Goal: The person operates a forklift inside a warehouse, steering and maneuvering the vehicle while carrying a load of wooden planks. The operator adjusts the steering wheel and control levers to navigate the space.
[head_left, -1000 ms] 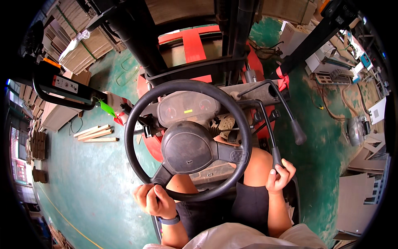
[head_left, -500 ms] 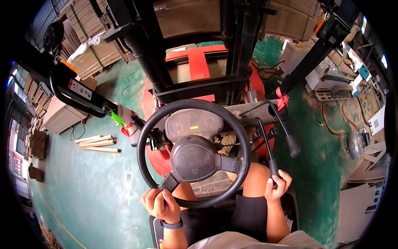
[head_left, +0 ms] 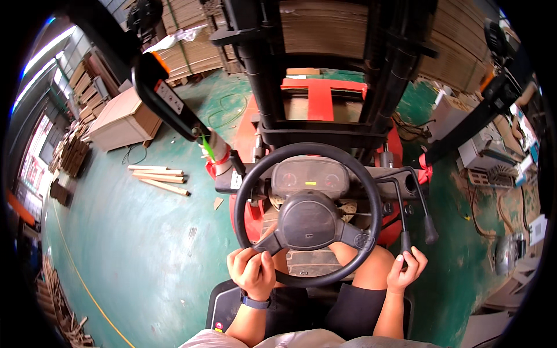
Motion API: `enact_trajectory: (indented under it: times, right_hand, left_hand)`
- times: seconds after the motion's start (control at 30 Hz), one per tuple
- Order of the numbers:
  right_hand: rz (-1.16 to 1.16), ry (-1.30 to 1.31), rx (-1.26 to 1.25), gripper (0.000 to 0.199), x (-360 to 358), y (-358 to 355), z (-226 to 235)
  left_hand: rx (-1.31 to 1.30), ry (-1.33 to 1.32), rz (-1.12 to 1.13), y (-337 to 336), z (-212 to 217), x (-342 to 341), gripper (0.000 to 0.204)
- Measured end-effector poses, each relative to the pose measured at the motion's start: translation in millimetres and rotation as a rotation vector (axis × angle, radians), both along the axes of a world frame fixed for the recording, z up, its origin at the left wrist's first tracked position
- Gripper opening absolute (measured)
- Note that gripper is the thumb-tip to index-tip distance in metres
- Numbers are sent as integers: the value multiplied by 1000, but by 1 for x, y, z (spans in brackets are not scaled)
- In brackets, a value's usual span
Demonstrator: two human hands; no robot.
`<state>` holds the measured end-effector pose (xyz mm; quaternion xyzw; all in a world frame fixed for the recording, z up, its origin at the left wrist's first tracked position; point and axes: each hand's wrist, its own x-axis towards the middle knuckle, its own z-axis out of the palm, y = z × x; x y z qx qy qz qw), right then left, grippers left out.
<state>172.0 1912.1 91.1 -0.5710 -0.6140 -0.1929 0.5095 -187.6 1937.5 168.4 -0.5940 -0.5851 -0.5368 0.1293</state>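
Observation:
I sit at the controls of a red and black forklift. My left hand [head_left: 251, 272], with a dark band at the wrist, is closed on the lower left of the black steering wheel [head_left: 309, 148]. My right hand [head_left: 406, 269] is wrapped around the knob of the nearer black control lever [head_left: 400, 203]. Just right of it stands a second lever [head_left: 430, 229], untouched. Behind the wheel lies a grey dashboard [head_left: 311, 176] with a small lit display. Beyond it rise the black mast [head_left: 264, 87] and a red load frame [head_left: 320, 100].
Stacked boards [head_left: 331, 35] stand ahead beyond the mast. To the left are loose wood strips [head_left: 159, 178] on the green floor, a pale board stack [head_left: 122, 119] and a yellow floor line [head_left: 87, 284]. Equipment with cables [head_left: 487, 156] and a grey motor [head_left: 509, 253] lie at right.
The whole view has swung left, so the forklift and both hands appear further right in the picture. Both hands keep their holds on the wheel and the lever.

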Motion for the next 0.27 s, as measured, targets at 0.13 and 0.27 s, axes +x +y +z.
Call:
enact_trajectory:
  times: [0.13, 0.27]
  right_hand:
    - [30, -32, 17, 13, 3, 10, 4]
    - [27, -56, 33, 13, 5, 15, 12]
  left_hand:
    - [16, 17, 10, -1, -4, -3, 15]
    - [14, 4, 8, -1, -2, -1, 15]
